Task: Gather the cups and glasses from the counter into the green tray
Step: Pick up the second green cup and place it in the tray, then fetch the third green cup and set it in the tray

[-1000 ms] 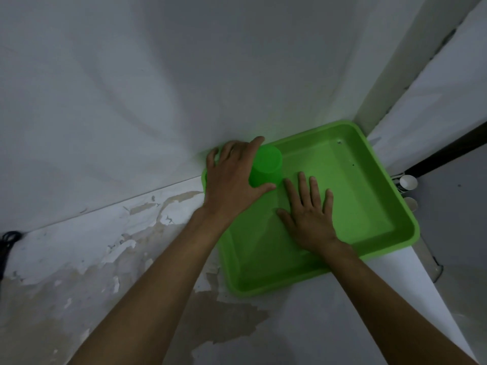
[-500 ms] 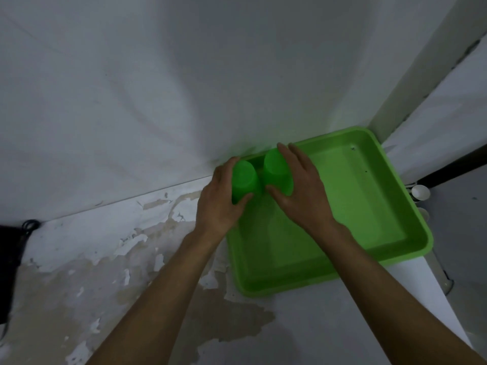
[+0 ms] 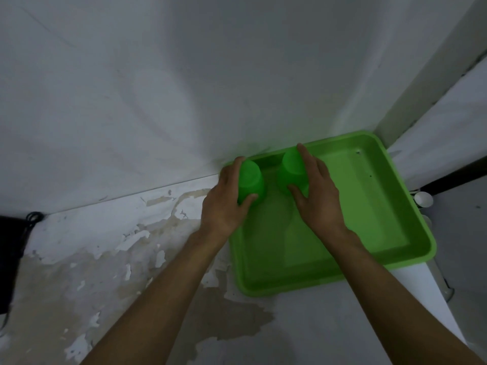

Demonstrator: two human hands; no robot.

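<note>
Tray: we see the green tray (image 3: 374, 233) lying flat on the counter (image 3: 329, 325), its far-left corner against the wall (image 3: 184, 88); its long axis runs roughly from 7 o'clock to 1 o'clock in our view.
Left cup: a green cup (image 3: 251, 181) stands inverted in the tray's far-left corner, at about 10 o'clock within the tray; its closed base points up and toward us, and its long axis is close to vertical.
Right cup: a second green cup (image 3: 291, 167) stands just beside the first, at its 2 o'clock, also base up with a near-vertical axis; a narrow strip of tray floor shows between the two, so we read them as apart.
Left hand: our left hand (image 3: 226, 204) wraps the left cup from its outer side, fingers round the far side and thumb on the near side.
Right hand: our right hand (image 3: 319, 198) clasps the right cup from its right, index finger laid up along the wall and thumb pressed on the near side.
Contact with tray: the light is dim, so we cannot tell for sure whether both rims rest on the tray floor.
Counter: worn, with peeled and stained patches from 7 to 9 o'clock.
Beyond the edge: a small white round object (image 3: 423, 199) sits at 3 o'clock, below the counter's right edge; a dark cable (image 3: 33, 216) lies at 9 o'clock by the wall.
</note>
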